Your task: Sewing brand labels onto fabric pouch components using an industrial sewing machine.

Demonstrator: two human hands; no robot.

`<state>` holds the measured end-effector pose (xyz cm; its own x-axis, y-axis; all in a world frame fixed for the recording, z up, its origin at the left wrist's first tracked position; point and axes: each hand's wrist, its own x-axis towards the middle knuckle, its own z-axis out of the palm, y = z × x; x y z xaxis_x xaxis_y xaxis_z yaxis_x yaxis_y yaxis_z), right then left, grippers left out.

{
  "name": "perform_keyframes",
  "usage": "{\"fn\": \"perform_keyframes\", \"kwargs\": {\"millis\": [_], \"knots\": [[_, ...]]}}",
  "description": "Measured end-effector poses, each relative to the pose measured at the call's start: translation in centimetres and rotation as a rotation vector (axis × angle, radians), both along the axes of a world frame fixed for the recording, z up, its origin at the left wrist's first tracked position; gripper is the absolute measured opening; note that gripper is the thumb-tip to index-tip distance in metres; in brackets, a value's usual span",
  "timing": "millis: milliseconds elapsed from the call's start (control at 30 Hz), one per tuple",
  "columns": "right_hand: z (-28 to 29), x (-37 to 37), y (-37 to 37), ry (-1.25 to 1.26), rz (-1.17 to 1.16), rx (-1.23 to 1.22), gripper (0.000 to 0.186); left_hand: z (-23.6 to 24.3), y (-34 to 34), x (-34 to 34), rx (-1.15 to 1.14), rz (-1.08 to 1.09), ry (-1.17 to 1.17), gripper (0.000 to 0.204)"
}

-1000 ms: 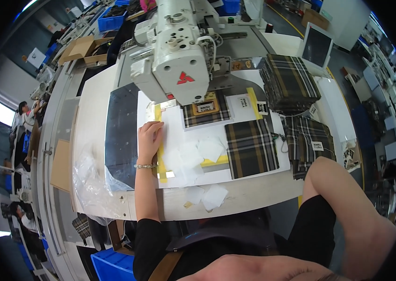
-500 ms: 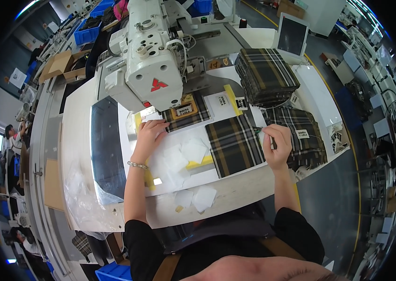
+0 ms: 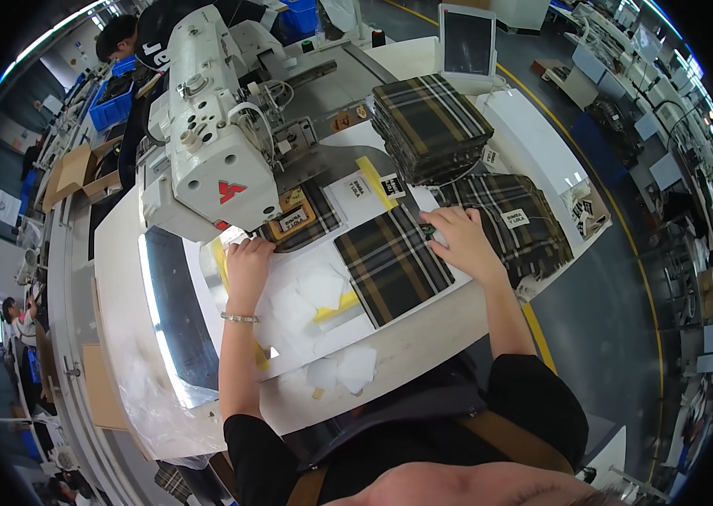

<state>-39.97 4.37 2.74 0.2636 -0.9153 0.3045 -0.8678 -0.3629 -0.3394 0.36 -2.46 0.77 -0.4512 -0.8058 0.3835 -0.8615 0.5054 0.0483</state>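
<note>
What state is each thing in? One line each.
Left hand: fingers curled, by the framed plaid piece
Right hand: fingers bent at the front plaid piece; grip unclear
Framed plaid piece: flat, partly covered
Front plaid piece: flat
Plaid stack: neatly piled
Sewing machine: running or stopped, unclear
Monitor: upright, screen dark
Cardboard box: open
Plastic sheet: crumpled
Paper scraps: loose, scattered

Place: a sewing workshop of the factory kind
Machine (image 3: 204, 143): white, industrial, its head over a bench (image 3: 120, 287)
Cloth (image 3: 394, 266): plaid, laid flat and stacked
Floor (image 3: 597, 295): grey, with painted yellow lines (image 3: 539, 337)
Right side: workstations (image 3: 647, 126) in a row
Left side: co-workers (image 3: 158, 34), blue bins (image 3: 114, 110), a cardboard box (image 3: 74, 173)
</note>
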Motion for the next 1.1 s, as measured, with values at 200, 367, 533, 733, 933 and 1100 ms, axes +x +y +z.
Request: {"fn": "perform_keyframes", "kwargs": {"millis": [200, 367, 533, 733, 933, 1100], "knots": [[-0.1, -0.6, -1.7, -0.02, 0.06, 0.186, 0.034, -0.4, 1.2, -0.2, -0.083, -0.224, 0.16, 0.013], [0.1, -1.0, -3.0, -0.057, 0.134, 0.198, 0.039, 0.6, 3.1, -0.6, -0.057, -0.186, 0.132, 0.015], [0.3, -1.4, -3.3, -0.102, 0.203, 0.217, 0.039, 1.0, 3.5, -3.6, -0.062, -0.197, 0.156, 0.015], [1.5, -0.9, -3.9, -0.057, 0.102, 0.213, 0.034, 0.1, 2.7, -7.9, 0.006, -0.088, 0.165, 0.028], [2.0, 3.1, -6.3, -0.143, 0.323, 0.104, 0.042, 0.1, 1.6, -11.3, -0.055, -0.105, 0.05, 0.022], [0.7, 7.4, -7.9, -0.11, 0.547, -0.007, 0.06, 1.1, 2.8, -12.8, -0.015, -0.127, -0.076, 0.028]]}}
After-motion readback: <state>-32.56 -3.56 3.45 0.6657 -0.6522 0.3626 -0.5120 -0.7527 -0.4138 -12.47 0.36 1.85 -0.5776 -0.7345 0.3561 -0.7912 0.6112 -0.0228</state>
